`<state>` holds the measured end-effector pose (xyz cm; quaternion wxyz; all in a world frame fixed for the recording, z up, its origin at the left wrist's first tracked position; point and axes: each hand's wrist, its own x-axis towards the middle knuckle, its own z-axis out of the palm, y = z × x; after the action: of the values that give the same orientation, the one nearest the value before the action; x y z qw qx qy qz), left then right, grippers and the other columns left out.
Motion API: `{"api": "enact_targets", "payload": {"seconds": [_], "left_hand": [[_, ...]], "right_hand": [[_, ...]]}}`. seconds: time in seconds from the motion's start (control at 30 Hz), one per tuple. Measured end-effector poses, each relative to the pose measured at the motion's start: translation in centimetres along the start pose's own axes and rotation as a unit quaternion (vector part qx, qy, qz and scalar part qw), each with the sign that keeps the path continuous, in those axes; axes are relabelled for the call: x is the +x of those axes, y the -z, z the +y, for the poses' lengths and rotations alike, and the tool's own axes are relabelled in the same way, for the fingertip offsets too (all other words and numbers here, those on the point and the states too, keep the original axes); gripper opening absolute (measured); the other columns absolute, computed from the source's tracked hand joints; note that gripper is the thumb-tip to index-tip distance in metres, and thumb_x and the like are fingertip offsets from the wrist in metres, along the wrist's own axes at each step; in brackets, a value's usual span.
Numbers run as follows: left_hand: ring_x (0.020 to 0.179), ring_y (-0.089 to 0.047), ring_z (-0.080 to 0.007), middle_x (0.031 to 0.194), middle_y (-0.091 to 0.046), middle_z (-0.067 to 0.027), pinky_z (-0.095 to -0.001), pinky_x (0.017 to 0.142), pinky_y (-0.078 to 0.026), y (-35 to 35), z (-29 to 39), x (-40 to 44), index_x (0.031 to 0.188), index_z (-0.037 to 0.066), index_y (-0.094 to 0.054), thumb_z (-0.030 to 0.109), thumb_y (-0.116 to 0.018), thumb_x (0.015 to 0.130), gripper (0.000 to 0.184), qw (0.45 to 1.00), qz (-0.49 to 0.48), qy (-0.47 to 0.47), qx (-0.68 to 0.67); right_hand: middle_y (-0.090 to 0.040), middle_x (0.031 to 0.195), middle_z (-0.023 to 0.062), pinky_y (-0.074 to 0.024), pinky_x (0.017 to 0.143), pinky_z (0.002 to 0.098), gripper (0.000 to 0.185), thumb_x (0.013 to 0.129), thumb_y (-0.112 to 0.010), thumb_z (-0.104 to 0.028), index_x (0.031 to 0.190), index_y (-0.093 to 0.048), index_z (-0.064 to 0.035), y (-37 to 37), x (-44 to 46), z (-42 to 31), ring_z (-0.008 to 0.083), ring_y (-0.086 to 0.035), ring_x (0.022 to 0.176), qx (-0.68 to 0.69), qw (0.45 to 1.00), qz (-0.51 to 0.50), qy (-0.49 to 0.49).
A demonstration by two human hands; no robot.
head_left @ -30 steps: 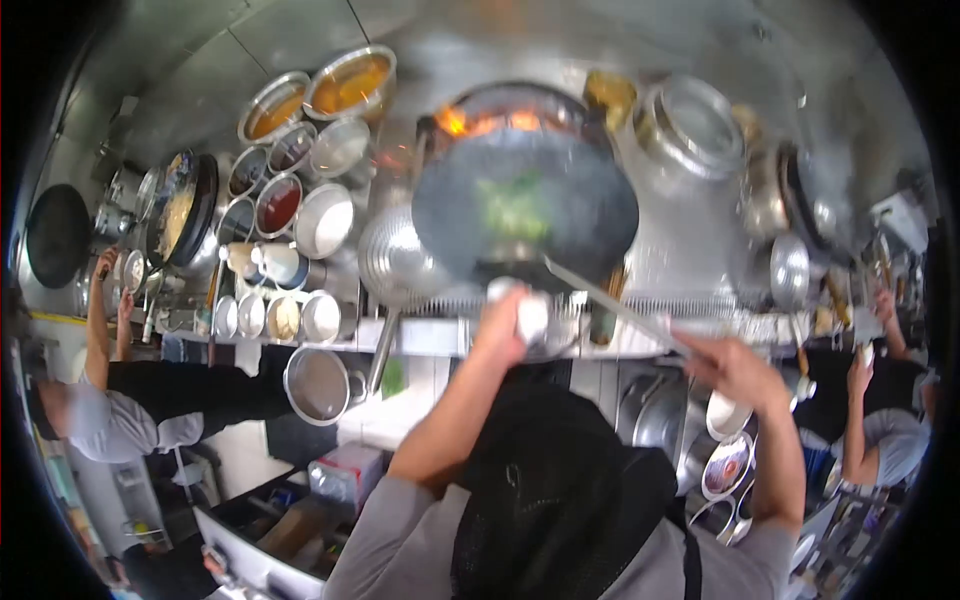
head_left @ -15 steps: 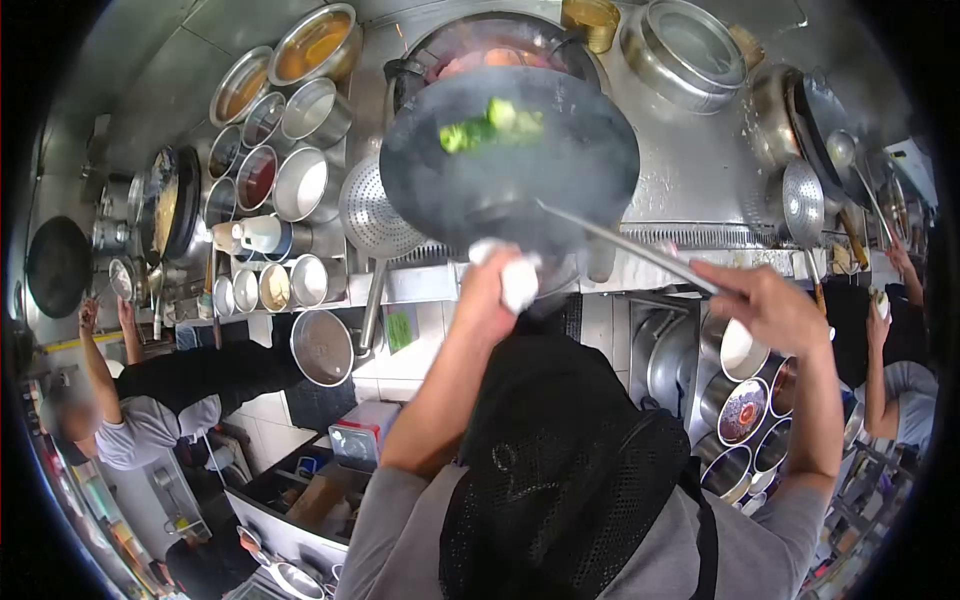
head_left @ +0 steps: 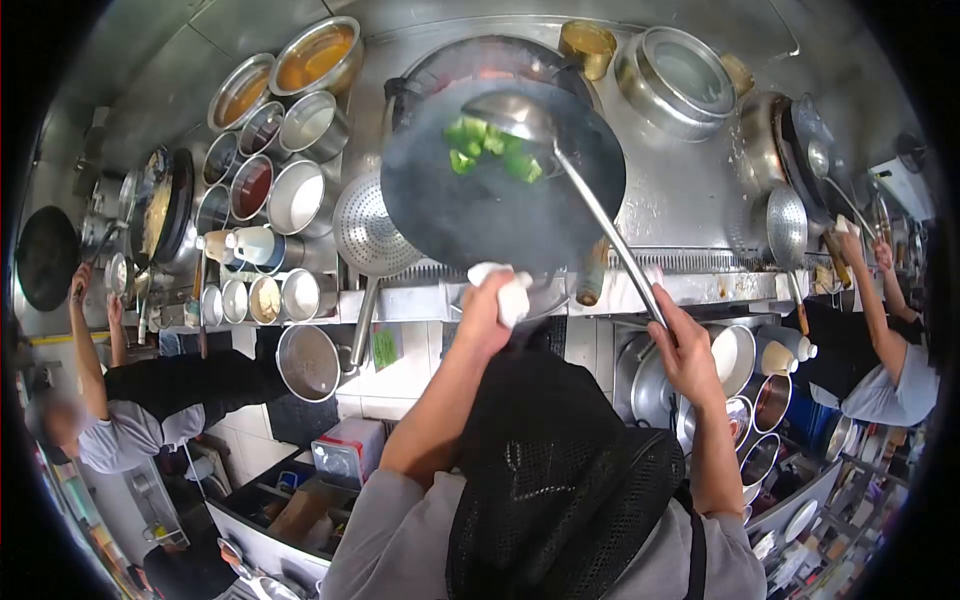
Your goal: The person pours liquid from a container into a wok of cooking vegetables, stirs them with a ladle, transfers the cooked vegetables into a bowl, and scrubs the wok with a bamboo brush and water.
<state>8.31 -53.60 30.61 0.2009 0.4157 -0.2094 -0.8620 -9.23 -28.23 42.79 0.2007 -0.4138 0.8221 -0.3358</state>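
A broad grey stainless-steel tabletop (head_left: pixel 680 190) spans the scene from left to right. At its far left side works another person (head_left: pixel 145 410) in a grey shirt and black apron. In the middle, a large round black metal wok (head_left: pixel 490 225) sits tilted at the near side of a dark burner ring (head_left: pixel 438 72), with steam over its hollow. A long-handled steel ladle (head_left: pixel 513 115) reaches into the wok, its round bowl toward the far side and its handle slanting near and right. Left of the wok, just beside it, lies a round perforated steel strainer (head_left: pixel 370 232), its handle pointing near. A wide lidded silver metal pot (head_left: pixel 650 85) stands on the far right, and a steel bowl of orange liquid (head_left: pixel 346 77) on the far left.

The right hand (head_left: pixel 686 348) has its fingers wrapped around the ladle's handle. The left hand (head_left: pixel 484 318) is closed on a bunched white cloth (head_left: pixel 515 302) at the wok's near rim; whether it also grips the wok is hidden. Smallest are the bright green vegetable pieces (head_left: pixel 490 142), inside the wok toward its far side, beside the ladle's bowl.
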Motion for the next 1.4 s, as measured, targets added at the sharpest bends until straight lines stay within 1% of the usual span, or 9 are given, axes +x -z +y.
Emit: {"api": "enact_targets", "payload": {"seconds": [0.4, 0.47, 0.53, 0.6, 0.8, 1.0, 1.2, 1.33, 1.4], "left_hand": [[0.085, -0.072, -0.0226, 0.097, -0.069, -0.0104, -0.0376, 0.067, -0.062, -2.8, 3.1, -0.3, 0.11, 0.004, -0.06, 0.01, -0.066, 0.095, 0.017, 0.989, -0.049, -0.135, 0.044], [0.105, -0.065, -0.0214, 0.119, -0.059, -0.0126, -0.0369, 0.087, -0.059, 0.2, 1.1, 1.5, 0.135, 0.003, -0.037, 0.004, -0.071, 0.093, 0.054, 0.978, -0.06, -0.164, 0.115], [0.105, -0.063, -0.0206, 0.122, -0.058, -0.0146, -0.0356, 0.089, -0.057, 1.9, 0.2, 2.4, 0.14, -0.001, -0.034, 0.006, -0.074, 0.092, 0.063, 0.945, -0.04, -0.267, 0.185], [0.102, -0.063, -0.0209, 0.117, -0.059, -0.0141, -0.0343, 0.087, -0.057, 3.0, 0.2, 3.2, 0.138, -0.001, -0.035, 0.008, -0.073, 0.092, 0.06, 0.918, -0.008, -0.312, 0.243], [0.078, -0.072, -0.0253, 0.092, -0.069, -0.0112, -0.0388, 0.064, -0.06, 5.1, 3.1, 0.3, 0.106, 0.003, -0.061, 0.009, -0.065, 0.094, 0.014, 0.991, -0.05, -0.095, 0.084], [0.082, -0.073, -0.0279, 0.097, -0.072, -0.0148, -0.041, 0.066, -0.061, 4.1, 5.3, 3.9, 0.111, 0.003, -0.063, 0.013, -0.063, 0.097, 0.017, 0.995, -0.087, 0.049, -0.014], [0.087, -0.073, -0.027, 0.096, -0.071, -0.0127, -0.0412, 0.073, -0.061, 2.4, 5.4, 2.3, 0.11, 0.004, -0.063, 0.014, -0.065, 0.097, 0.017, 0.993, -0.092, 0.065, -0.044], [0.087, -0.073, -0.0236, 0.095, -0.07, -0.0107, -0.0377, 0.07, -0.061, 5.7, 6.8, 4.4, 0.11, 0.003, -0.063, 0.014, -0.067, 0.095, 0.019, 0.993, -0.081, -0.043, 0.076], [0.091, -0.071, -0.02, 0.106, -0.068, -0.0093, -0.0363, 0.076, -0.061, 10.9, 3.1, 7.8, 0.13, 0.001, -0.049, 0.011, -0.071, 0.094, 0.043, 0.97, -0.061, -0.163, 0.171]], "right_hand": [[-0.068, 0.111, 0.0333, -0.0541, 0.078, 0.056, 0.062, 0.103, -0.059, -0.011, 0.161, -0.036, -0.0104, -3.3, 9.0, -3.7, 0.0507, -0.068, 0.094, -0.078, 0.97, 0.211, 0.097], [-0.067, 0.11, 0.0364, -0.0549, 0.077, 0.0533, 0.06, 0.105, -0.057, -0.012, 0.161, -0.036, -0.0061, -4.1, 10.8, -4.3, 0.056, -0.066, 0.089, -0.137, 0.979, 0.153, 0.01], [-0.07, 0.099, 0.0334, -0.0557, 0.068, 0.0531, 0.061, 0.106, -0.054, -0.014, 0.162, -0.032, -0.0066, -5.7, 10.2, -4.3, 0.049, -0.07, 0.074, -0.059, 0.996, 0.071, -0.001], [-0.066, 0.082, 0.0144, -0.0518, 0.052, 0.039, 0.06, 0.109, -0.052, -0.023, 0.163, -0.029, -0.0075, -8.1, 8.7, -6.3, 0.0221, -0.062, 0.058, 0.151, 0.986, -0.011, -0.068], [-0.054, 0.084, 0.0018, -0.0395, 0.046, 0.0234, 0.038, 0.11, -0.053, -0.025, 0.145, -0.048, -0.0105, -6.7, 8.3, -12.2, 0.0055, -0.045, 0.055, 0.675, 0.645, -0.162, -0.319], [-0.056, 0.08, 0.0039, -0.0424, 0.043, 0.0252, 0.051, 0.107, -0.058, -0.021, 0.152, -0.041, -0.0004, -7.2, 7.2, -14.1, 0.0076, -0.048, 0.052, 0.548, 0.779, -0.098, -0.289], [-0.054, 0.079, 0.004, -0.0431, 0.042, 0.0269, 0.06, 0.106, -0.06, -0.019, 0.158, -0.036, -0.0016, -4.8, 5.8, -15.5, 0.0089, -0.048, 0.051, 0.493, 0.818, -0.054, -0.292], [-0.056, 0.082, 0.0047, -0.0428, 0.044, 0.0245, 0.056, 0.106, -0.062, -0.022, 0.155, -0.041, -0.0037, -3.4, 4.8, -15.1, 0.0067, -0.047, 0.053, 0.509, 0.786, -0.083, -0.34], [-0.056, 0.083, 0.0048, -0.0421, 0.044, 0.0234, 0.049, 0.107, -0.06, -0.022, 0.149, -0.045, -0.0037, -2.7, 5.3, -14.3, 0.0057, -0.047, 0.053, 0.514, 0.781, -0.082, -0.345]]}}
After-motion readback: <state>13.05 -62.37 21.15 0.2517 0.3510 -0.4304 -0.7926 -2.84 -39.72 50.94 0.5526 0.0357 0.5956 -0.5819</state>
